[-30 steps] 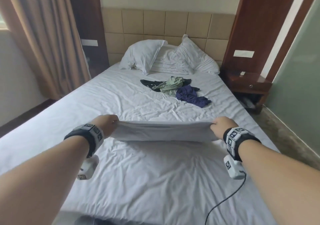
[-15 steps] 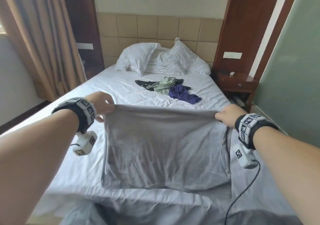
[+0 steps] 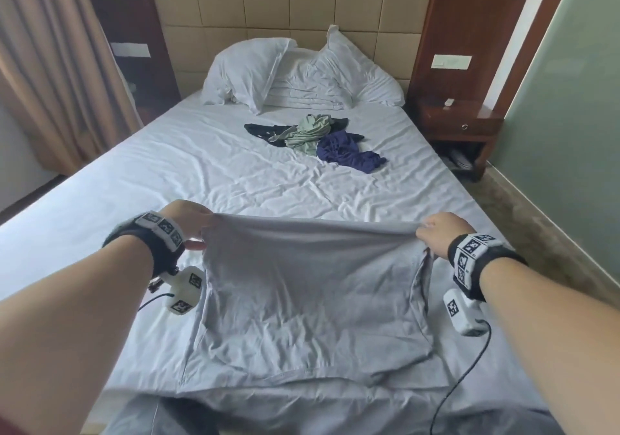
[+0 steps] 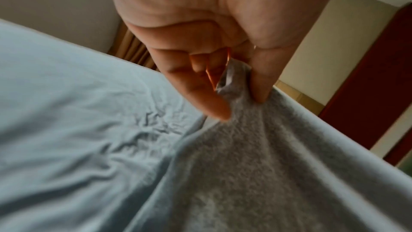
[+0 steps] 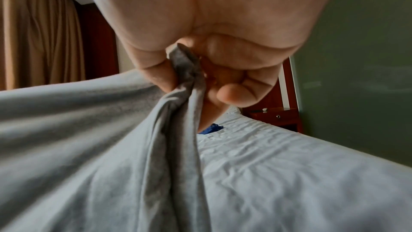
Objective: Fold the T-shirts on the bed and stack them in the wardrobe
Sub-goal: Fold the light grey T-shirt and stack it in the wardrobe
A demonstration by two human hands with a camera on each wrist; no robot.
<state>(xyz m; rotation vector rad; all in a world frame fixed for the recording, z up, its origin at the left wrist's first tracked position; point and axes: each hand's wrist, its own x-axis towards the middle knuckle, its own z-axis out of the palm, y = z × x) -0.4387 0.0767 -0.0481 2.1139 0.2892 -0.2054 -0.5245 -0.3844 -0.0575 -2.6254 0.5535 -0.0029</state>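
The grey T-shirt [image 3: 308, 297] is stretched wide between both hands near the foot of the bed [image 3: 208, 179], top edge running left to right across it, and the rest hangs down toward the person, with the bottom part crumpled on the sheet. The left hand [image 3: 189, 223] pinches one top corner between thumb and fingers, and the right hand [image 3: 439, 235] has the other corner bunched up in a curled grip, so both are clamped on the shirt and well apart. There's plenty of bare sheet between the shirt and the pile up near the pillows [image 3: 302, 72]. That pile has a black shirt [image 3: 265, 130], a pale green shirt [image 3: 307, 134] and a navy shirt [image 3: 347, 153] all tangled together. The grey fabric looks plain and soft, with light creases.
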